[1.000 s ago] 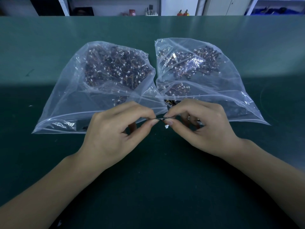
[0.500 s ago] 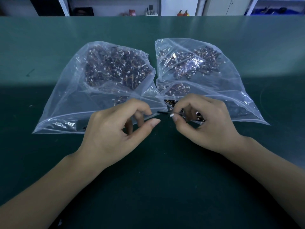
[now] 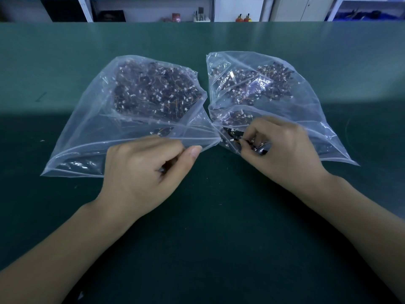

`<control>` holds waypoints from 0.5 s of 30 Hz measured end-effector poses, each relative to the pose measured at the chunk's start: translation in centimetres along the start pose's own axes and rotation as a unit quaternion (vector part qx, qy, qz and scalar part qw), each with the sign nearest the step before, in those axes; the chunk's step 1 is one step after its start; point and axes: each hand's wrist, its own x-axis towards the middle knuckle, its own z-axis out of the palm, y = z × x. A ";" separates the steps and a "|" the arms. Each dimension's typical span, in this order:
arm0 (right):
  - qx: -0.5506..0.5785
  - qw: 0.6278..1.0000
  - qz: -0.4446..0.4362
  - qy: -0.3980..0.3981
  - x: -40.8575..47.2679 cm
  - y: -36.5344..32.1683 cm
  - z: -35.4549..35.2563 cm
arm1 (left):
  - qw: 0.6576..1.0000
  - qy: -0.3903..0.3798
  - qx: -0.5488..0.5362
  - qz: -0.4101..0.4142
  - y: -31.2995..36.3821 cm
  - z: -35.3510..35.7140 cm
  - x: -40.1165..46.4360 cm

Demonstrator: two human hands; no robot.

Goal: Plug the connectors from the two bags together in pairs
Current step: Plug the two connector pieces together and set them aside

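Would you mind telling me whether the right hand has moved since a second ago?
Yes. The right hand has gone right and slightly away from the person, off the bare mat and into the mouth of the right bag, which has stayed put.

Green table (image 3: 219, 216): left bag (image 3: 92, 128), right bag (image 3: 306, 110) side by side.

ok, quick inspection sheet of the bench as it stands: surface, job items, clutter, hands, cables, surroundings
Surface: dark green mat, a few pale specks.
Job's things: left bag and right bag, clear plastic, both full of small wired connectors, mouths toward the person.
Clutter: nothing seen beyond the specks.
Hands: left hand curled at the left bag's mouth, contents hidden; right hand pinching a wired connector at the right bag's mouth.
Cables: only the connectors' short leads.
Surroundings: white shelving behind the bench, small items too far to identify.
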 end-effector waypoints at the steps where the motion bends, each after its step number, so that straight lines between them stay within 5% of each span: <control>1: -0.003 1.000 0.001 -0.003 0.0 0.0 0.1 | 1.000 0.003 0.009 0.005 0.0 -0.1 0.1; 7: -0.014 1.000 -0.001 -0.015 -0.1 0.4 0.1 | 0.997 0.002 0.075 0.002 -0.8 -0.3 0.1; 15: -0.031 0.998 -0.006 -0.045 -0.2 0.3 0.3 | 0.980 -0.126 0.137 -0.074 -1.3 -0.4 0.1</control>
